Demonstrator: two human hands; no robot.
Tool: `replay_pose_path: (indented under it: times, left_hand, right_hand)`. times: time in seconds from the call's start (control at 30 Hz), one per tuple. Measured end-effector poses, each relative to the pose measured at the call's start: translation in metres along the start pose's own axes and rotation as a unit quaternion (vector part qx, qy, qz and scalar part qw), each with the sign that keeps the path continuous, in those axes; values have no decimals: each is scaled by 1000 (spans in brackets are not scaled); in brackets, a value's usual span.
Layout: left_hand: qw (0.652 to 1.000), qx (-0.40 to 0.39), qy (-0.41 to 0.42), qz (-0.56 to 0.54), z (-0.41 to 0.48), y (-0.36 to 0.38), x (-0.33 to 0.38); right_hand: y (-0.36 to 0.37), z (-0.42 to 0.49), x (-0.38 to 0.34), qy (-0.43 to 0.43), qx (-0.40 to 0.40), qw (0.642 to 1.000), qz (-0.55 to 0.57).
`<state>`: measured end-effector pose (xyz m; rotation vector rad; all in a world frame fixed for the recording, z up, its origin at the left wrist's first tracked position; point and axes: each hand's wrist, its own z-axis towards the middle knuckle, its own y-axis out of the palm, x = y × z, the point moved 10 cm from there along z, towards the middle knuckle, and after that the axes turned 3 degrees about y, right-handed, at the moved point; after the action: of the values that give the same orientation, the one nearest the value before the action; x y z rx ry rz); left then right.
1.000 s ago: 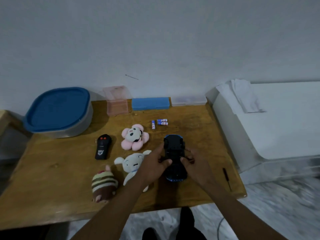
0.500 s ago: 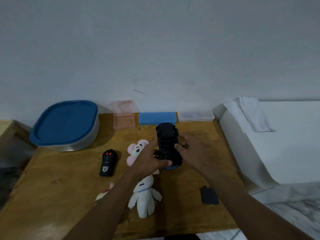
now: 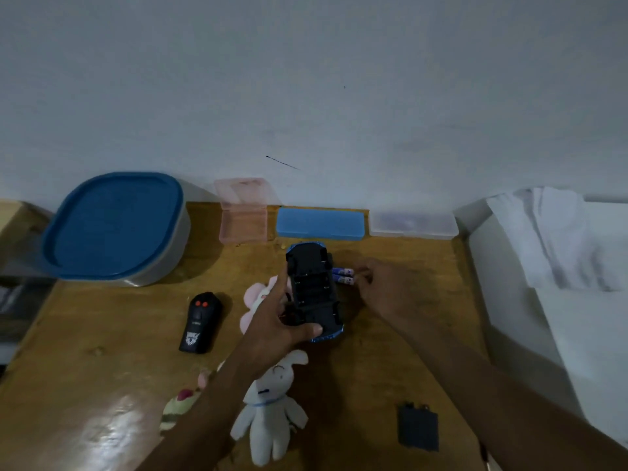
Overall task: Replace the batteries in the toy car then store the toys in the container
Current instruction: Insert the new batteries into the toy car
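My left hand (image 3: 277, 322) grips the blue toy car (image 3: 314, 290), held upside down above the wooden table (image 3: 85, 385), its black underside up and the battery bay uncovered. My right hand (image 3: 385, 288) reaches to the purple-and-white batteries (image 3: 343, 276) lying just right of the car, fingertips at their ends. The black battery cover (image 3: 418, 426) lies near the table's front right. A white plush rabbit (image 3: 272, 407) lies below my left forearm, a pink flower plush (image 3: 255, 299) is partly hidden behind my left hand, and a striped plush (image 3: 178, 406) peeks out at the left.
A grey container with a blue lid (image 3: 115, 227) stands at the back left. A black remote control (image 3: 200, 322) lies left of the plush toys. An open pink case (image 3: 243, 212), a blue case (image 3: 321, 223) and a clear case (image 3: 413, 225) line the wall. White furniture (image 3: 560, 300) flanks the right.
My left hand lifted the car off the table and moved it toward the back. The black cover now lies on the table. My right hand left the car and went to the batteries.
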<state>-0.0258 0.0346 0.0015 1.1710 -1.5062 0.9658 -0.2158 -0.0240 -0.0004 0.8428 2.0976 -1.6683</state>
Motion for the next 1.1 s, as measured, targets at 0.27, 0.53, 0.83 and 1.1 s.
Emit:
replay_pose_path:
  times: [0.27, 0.53, 0.83, 1.1]
  left_hand:
    - [1000, -4, -17, 6, 11, 8, -2]
    - [999, 9, -31, 15, 21, 7, -2]
    - [1000, 2, -15, 13, 25, 5, 4]
    - [995, -93, 19, 20, 13, 20, 17]
  right_hand:
    - [15, 35, -16, -65, -63, 985, -147]
    - [20, 42, -20, -88, -98, 977, -170]
    - [-24, 25, 6, 30, 21, 986, 162]
    - [-61, -60, 27, 127, 117, 847, 503]
